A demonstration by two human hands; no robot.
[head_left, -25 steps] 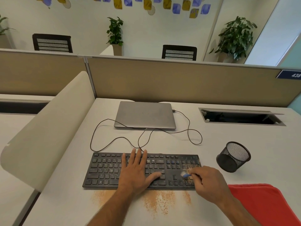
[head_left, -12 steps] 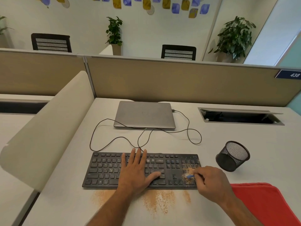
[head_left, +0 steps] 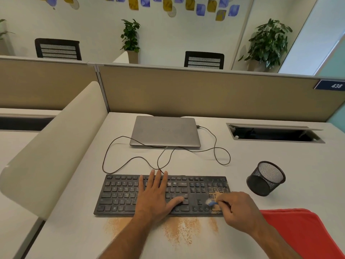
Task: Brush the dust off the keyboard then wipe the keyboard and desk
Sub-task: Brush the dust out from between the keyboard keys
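My left hand [head_left: 158, 198] lies flat on the middle of the keyboard [head_left: 119, 193], fingers [head_left: 155, 179] straight and spread toward its far edge, thumb out to the right; I judge it is there to pin the board down so brushing does not shove it across the tabletop [head_left: 298, 165]. My right hand [head_left: 238, 210] has its fingers curled around a small blue brush [head_left: 211, 203], whose tip pokes out to the left of them onto the number pad, where tan dust [head_left: 217, 193] still coats the keys just beyond my knuckles. More dust [head_left: 179, 230] is spread on the tabletop along the near edge of the keyboard, below both wrists, so I take it the sweeping is toward me. A red cloth [head_left: 302, 232] waits under my right forearm, likely for the wiping, and a mesh cup [head_left: 266, 178] stands beyond and to the right. Compared with half a second ago, the brush tip sits a little lower and further left on the pad, and my left hand has not shifted.
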